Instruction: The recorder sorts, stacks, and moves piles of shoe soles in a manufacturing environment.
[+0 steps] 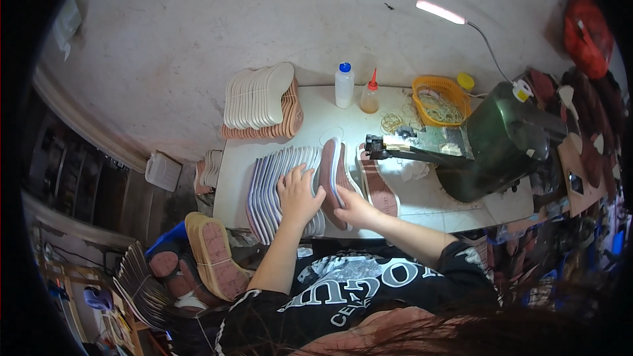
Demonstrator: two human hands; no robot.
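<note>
Dusty-pink sole (330, 166) tilts in the right fingers (345, 200) beside stacked soles (267, 188)

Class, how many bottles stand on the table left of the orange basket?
2: the blue-capped bottle near the wall, and the red-tipped bottle just right of it.

The left hand (300, 194) covers part of the row of soles (264, 191), hiding the edges beneath it. How far the fingers of the right hand (356, 211) reach behind the held sole (330, 171) cannot be told. The green machine (504, 132) hides part of the flat sole's (382, 194) far end, and the marks on that sole are too small to read. Soles mostly hide the blue crate (166, 237). The dark rim cuts off the red bag (587, 36); loose hair (488, 310) blurs along the lower edge
</note>
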